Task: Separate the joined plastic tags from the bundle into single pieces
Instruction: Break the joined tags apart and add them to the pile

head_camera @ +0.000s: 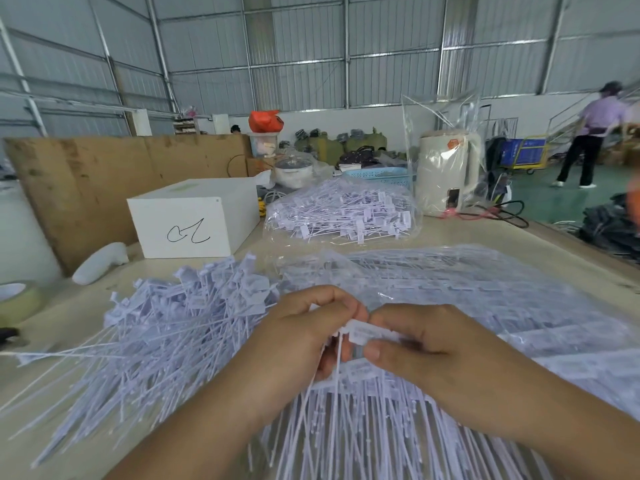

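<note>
Both hands meet at the middle of the table [540,237], pinching the same strip of joined white tags [363,336]. The left hand [294,344] curls its fingers around the strip's left end, and the right hand [426,348] grips the flat tag heads between thumb and fingers. How many tags are in the strip cannot be told, since the fingers cover most of it and the thin tails hang down blurred between the palms.

To the left of the hands lies a loose heap of tags [166,327], heads up and tails fanning toward the near edge. Under and to the right of the hands spreads a clear plastic bag [485,289] with more tags inside; glare on the plastic makes them hard to read. More tails run out of the bottom of the view.

Farther back sits 1 more bag of tags [343,213], beside a white box [194,220] with a pen scribble on its front. A cream kettle [446,171] stands behind on the right, partly wrapped in clear plastic. A roll of tape [17,299] is cut off at the left edge.
</note>
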The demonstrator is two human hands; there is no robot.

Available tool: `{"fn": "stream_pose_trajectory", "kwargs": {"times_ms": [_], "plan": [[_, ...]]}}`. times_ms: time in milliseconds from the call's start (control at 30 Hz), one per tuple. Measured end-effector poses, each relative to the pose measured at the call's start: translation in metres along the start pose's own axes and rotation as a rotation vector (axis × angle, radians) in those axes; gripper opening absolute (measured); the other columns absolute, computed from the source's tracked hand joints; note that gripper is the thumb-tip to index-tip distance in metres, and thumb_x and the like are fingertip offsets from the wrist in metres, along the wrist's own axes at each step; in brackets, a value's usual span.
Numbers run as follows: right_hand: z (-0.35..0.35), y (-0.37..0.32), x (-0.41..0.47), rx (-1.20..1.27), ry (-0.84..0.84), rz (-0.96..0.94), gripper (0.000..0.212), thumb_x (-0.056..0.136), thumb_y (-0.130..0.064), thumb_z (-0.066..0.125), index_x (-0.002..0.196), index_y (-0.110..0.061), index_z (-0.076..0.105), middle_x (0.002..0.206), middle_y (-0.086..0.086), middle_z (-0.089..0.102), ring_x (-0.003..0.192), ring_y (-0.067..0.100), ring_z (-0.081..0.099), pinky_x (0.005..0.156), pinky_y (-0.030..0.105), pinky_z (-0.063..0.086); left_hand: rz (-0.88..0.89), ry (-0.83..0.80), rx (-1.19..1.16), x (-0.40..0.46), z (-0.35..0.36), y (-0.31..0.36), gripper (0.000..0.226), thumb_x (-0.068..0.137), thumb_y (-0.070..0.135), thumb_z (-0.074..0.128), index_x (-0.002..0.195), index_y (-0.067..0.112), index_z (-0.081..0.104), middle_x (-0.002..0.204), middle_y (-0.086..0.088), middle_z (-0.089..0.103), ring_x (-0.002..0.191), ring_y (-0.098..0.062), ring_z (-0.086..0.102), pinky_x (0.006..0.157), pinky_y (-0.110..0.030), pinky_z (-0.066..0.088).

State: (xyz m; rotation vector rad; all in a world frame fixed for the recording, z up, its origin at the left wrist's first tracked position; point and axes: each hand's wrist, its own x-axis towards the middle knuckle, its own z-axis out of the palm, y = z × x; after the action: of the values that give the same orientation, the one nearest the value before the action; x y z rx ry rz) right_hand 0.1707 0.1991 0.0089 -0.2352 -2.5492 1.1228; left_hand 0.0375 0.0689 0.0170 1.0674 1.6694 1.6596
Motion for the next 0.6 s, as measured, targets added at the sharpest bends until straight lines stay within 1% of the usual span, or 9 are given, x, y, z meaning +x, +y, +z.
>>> {"fn": "stream_pose_trajectory", "kwargs": {"times_ms": [100,167,267,333,400,467,533,567,600], "plan": [[0.001,-0.004,0.001,0.017,0.045,0.013,0.017,0.094,-0.035,0.060,0.090,-0.021,0.068,0.049,-0.006,0.035,0.042,0.010,0.031,0.045,0.023,0.026,0.002,0.036,-0.008,0.000,0.002,0.001,0.029,0.094,0.026,0.054,0.073,0.017,0.070,0.052,-0.002,0.054,0.041,-0.010,0.043,0.041,-0.016,0.032],[0.005,-0.005,0.000,-0.015,0.135,-0.029,0.014,0.094,-0.034,0.061,0.087,-0.023,0.067,0.049,-0.003,0.039,0.042,0.009,0.032,0.045,0.022,0.027,0.009,0.097,-0.043,0.001,0.005,0.001,0.031,0.094,0.028,0.054,0.069,0.020,0.070,0.052,-0.003,0.052,0.042,-0.013,0.042,0.042,-0.018,0.033],[0.015,-0.010,-0.002,-0.077,0.301,-0.151,0.008,0.095,-0.034,0.060,0.090,-0.032,0.066,0.051,-0.003,0.048,0.041,0.009,0.037,0.044,0.021,0.028,0.044,0.190,-0.218,-0.002,0.011,0.002,0.023,0.085,0.030,0.062,0.068,0.016,0.070,0.049,-0.006,0.049,0.038,-0.017,0.042,0.039,-0.022,0.034],[0.022,-0.013,-0.004,-0.142,0.400,-0.199,0.012,0.093,-0.039,0.055,0.092,-0.032,0.066,0.055,-0.007,0.054,0.046,0.009,0.045,0.043,0.019,0.029,0.064,0.211,-0.349,-0.005,0.016,0.004,0.021,0.078,0.031,0.064,0.069,0.013,0.069,0.048,-0.007,0.047,0.036,-0.017,0.039,0.037,-0.022,0.033],[0.023,-0.015,-0.004,-0.167,0.518,-0.233,0.015,0.092,-0.040,0.053,0.089,-0.029,0.063,0.054,-0.013,0.052,0.044,0.006,0.045,0.041,0.013,0.026,0.040,0.229,-0.502,-0.003,0.013,0.004,0.021,0.088,0.022,0.059,0.071,0.011,0.066,0.051,-0.005,0.047,0.038,-0.014,0.039,0.036,-0.021,0.035],[0.017,-0.015,-0.002,-0.141,0.620,-0.225,0.024,0.097,-0.044,0.052,0.084,-0.026,0.060,0.050,-0.014,0.048,0.039,0.006,0.042,0.038,0.013,0.025,-0.007,0.251,-0.605,0.002,0.000,0.006,0.023,0.096,0.018,0.050,0.076,0.010,0.060,0.055,-0.002,0.047,0.041,-0.010,0.038,0.037,-0.020,0.036],[0.009,-0.013,-0.002,-0.011,0.599,-0.197,0.027,0.088,-0.051,0.051,0.083,-0.027,0.061,0.045,-0.010,0.044,0.037,0.006,0.038,0.038,0.014,0.025,-0.037,0.261,-0.552,0.008,-0.013,0.007,0.024,0.098,0.016,0.047,0.078,0.010,0.056,0.056,-0.001,0.046,0.042,-0.009,0.037,0.039,-0.018,0.035],[0.006,-0.012,-0.003,0.057,0.533,-0.185,0.025,0.085,-0.053,0.051,0.087,-0.030,0.061,0.045,-0.009,0.043,0.037,0.006,0.036,0.039,0.013,0.024,-0.041,0.264,-0.486,0.010,-0.016,0.006,0.024,0.098,0.015,0.046,0.078,0.010,0.057,0.056,-0.001,0.046,0.042,-0.009,0.037,0.039,-0.018,0.035],[0.006,-0.011,-0.004,0.090,0.447,-0.179,0.022,0.085,-0.055,0.051,0.094,-0.036,0.059,0.046,-0.006,0.043,0.038,0.005,0.035,0.041,0.015,0.026,-0.037,0.260,-0.415,0.011,-0.015,0.005,0.024,0.098,0.014,0.047,0.079,0.010,0.060,0.056,-0.002,0.047,0.041,-0.010,0.038,0.039,-0.018,0.035]]}}
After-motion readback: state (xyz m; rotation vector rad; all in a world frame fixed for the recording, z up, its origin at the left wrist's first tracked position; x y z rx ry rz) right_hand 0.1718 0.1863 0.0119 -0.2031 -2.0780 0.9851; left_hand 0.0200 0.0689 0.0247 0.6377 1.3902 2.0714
